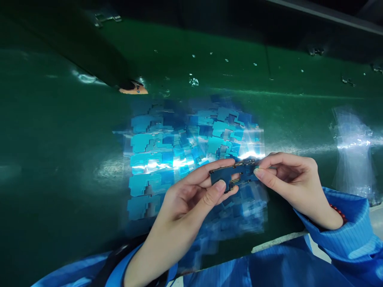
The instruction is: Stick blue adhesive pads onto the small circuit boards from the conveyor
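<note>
A small dark circuit board (221, 177) with a cut-out near its middle is held slightly tilted above the table. My left hand (191, 195) grips its left part, thumb on the front face and fingers behind and along the edges. At the board's right end, my right hand (287, 179) has thumb and index finger pinched together. Whether those fingertips hold the board's edge or a thin piece on it, I cannot tell. Beneath and behind the board lie many blue film cut-outs (142, 142) on clear sheets, in overlapping rows.
The green tabletop (74, 167) is shiny. A stack of clear plastic sheets (353, 155) lies at the right. A dark post (98, 59) comes down at the upper left, with a torn brownish end. A dark ledge (227, 20) runs along the back.
</note>
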Motion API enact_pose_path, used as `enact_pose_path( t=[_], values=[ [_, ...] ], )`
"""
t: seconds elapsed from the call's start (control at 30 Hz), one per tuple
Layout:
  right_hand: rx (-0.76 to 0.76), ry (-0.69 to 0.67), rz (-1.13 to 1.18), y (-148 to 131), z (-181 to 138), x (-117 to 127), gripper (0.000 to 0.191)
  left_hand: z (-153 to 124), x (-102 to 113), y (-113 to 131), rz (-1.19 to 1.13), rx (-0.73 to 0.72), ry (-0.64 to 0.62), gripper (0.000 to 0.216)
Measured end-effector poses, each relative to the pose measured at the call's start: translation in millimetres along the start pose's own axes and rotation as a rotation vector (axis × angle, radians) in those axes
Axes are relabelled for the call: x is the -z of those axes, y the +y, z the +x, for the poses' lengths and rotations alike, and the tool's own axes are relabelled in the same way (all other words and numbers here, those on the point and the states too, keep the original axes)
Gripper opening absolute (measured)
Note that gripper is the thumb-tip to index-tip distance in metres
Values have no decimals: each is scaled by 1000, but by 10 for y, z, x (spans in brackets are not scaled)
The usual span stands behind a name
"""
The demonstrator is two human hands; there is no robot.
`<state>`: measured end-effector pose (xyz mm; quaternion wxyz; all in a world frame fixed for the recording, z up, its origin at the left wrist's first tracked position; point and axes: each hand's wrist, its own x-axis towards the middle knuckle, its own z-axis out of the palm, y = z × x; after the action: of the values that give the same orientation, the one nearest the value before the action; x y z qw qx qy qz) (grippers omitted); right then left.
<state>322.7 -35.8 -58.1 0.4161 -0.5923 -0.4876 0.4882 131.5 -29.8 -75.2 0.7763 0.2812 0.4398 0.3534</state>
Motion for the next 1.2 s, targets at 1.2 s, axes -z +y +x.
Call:
enact_pose_path(
  t=[1.2],
  values=[
    [842,-65,-649,140,32,66,30,19,-3,-8,-90,-24,-11,18]
  ],
)
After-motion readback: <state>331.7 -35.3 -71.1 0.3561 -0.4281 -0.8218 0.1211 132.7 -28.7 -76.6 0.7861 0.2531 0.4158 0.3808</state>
